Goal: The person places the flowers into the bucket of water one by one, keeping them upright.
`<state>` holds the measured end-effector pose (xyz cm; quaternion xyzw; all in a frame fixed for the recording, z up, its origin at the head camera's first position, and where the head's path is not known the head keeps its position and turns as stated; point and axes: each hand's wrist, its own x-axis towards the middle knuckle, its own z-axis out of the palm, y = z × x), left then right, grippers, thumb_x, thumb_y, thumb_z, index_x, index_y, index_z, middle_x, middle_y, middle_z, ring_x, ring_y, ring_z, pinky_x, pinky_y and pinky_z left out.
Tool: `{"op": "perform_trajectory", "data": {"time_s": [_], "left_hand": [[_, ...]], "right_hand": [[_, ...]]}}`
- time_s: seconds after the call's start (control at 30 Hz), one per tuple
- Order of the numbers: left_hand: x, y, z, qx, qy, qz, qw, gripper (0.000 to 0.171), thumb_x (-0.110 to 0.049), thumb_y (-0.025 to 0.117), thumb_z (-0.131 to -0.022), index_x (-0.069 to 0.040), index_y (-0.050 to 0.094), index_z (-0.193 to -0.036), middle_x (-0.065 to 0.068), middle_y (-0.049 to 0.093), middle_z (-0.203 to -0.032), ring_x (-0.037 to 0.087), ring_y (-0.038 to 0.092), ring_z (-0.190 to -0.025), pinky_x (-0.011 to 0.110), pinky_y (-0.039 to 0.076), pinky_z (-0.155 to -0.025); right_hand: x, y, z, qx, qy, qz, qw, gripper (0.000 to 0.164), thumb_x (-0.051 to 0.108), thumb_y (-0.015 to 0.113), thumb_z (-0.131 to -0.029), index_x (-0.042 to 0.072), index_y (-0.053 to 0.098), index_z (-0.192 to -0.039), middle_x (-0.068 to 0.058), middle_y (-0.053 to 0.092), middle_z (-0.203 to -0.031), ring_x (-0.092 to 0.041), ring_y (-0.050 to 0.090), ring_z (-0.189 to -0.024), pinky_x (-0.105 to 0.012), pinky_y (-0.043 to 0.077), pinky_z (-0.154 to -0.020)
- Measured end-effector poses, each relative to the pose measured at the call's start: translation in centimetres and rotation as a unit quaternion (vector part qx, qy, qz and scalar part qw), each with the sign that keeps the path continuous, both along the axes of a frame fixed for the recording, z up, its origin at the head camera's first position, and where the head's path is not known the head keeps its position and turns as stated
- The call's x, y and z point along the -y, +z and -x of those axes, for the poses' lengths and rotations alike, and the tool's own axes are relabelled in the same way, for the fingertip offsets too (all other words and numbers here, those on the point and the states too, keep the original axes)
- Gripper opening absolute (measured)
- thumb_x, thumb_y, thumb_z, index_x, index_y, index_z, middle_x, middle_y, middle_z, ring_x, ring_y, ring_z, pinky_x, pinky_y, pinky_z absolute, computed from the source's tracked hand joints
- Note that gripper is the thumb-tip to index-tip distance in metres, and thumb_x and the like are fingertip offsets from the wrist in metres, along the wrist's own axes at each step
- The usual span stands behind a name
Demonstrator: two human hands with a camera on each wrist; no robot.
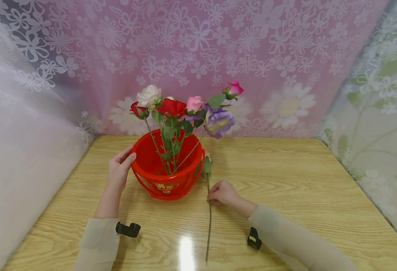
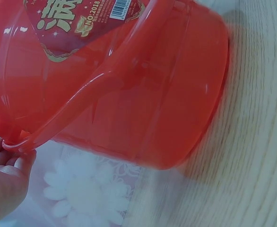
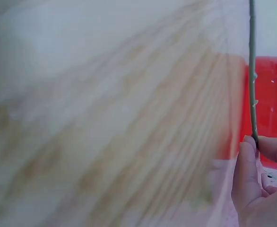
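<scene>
A red plastic bucket stands on the table, its handle hanging down along the side. My left hand holds the bucket's rim at the left, thumb over the edge; in the left wrist view its fingertips are at the handle's joint. Beside the bucket on the right, my right hand pinches the long green stem of an artificial rose between thumb and fingers. This rose's small pale head and green leaf point away from me, close to the bucket's right side. Its stem end points toward me.
Artificial flowers lean in the bucket: a white rose, red roses, a light pink rose, a purple flower and a bright pink rose. Floral curtains enclose the wooden table behind and at both sides.
</scene>
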<state>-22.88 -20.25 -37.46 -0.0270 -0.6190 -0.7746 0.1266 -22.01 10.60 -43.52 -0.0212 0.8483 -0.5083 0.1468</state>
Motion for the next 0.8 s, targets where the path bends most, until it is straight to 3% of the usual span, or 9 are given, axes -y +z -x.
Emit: {"op": "perform_trajectory", "data": {"time_s": [0.2,0.4,0.6,0.8], "left_hand": [[0.0,0.0,0.0,0.001,0.002,-0.001,1.0000,0.046,-0.006,0.054,-0.088,0.009,0.040,-0.128,-0.002,0.054,-0.113,0.010,0.053,-0.101,0.019,0.043,-0.084],[0.0,0.0,0.0,-0.001,0.002,0.002,1.0000,0.046,-0.007,0.054,-0.088,0.009,0.039,-0.128,-0.002,0.054,-0.113,0.012,0.052,-0.102,0.020,0.043,-0.085],[0.0,-0.2,0.1,-0.008,-0.001,0.003,1.0000,0.047,-0.007,0.054,-0.088,0.010,0.038,-0.128,-0.004,0.055,-0.111,0.012,0.052,-0.102,0.019,0.043,-0.084],[0.0,-0.1,0.1,-0.001,0.006,0.002,1.0000,0.045,-0.006,0.054,-0.087,0.009,0.040,-0.128,-0.003,0.055,-0.111,0.012,0.053,-0.101,0.020,0.044,-0.084]], "right_hand": [[-0.4,0.9,0.3,0.013,-0.048,0.049,0.998,0.010,-0.005,0.064,-0.074,-0.010,0.061,-0.083,-0.009,0.060,-0.069,-0.016,0.060,-0.056,-0.030,0.053,-0.055],[-1.2,1.7,0.2,-0.011,-0.067,0.105,0.992,0.012,-0.007,0.061,-0.076,-0.014,0.057,-0.085,-0.009,0.060,-0.066,-0.017,0.059,-0.057,-0.033,0.053,-0.058],[-2.1,3.1,0.0,-0.011,-0.098,0.150,0.984,0.015,-0.004,0.059,-0.080,-0.014,0.055,-0.091,-0.007,0.059,-0.072,-0.016,0.059,-0.063,-0.041,0.051,-0.070],[-3.2,4.5,-0.1,-0.020,-0.113,0.179,0.977,0.021,-0.002,0.057,-0.083,-0.015,0.052,-0.099,-0.009,0.060,-0.079,-0.011,0.059,-0.065,-0.028,0.052,-0.067]]}}
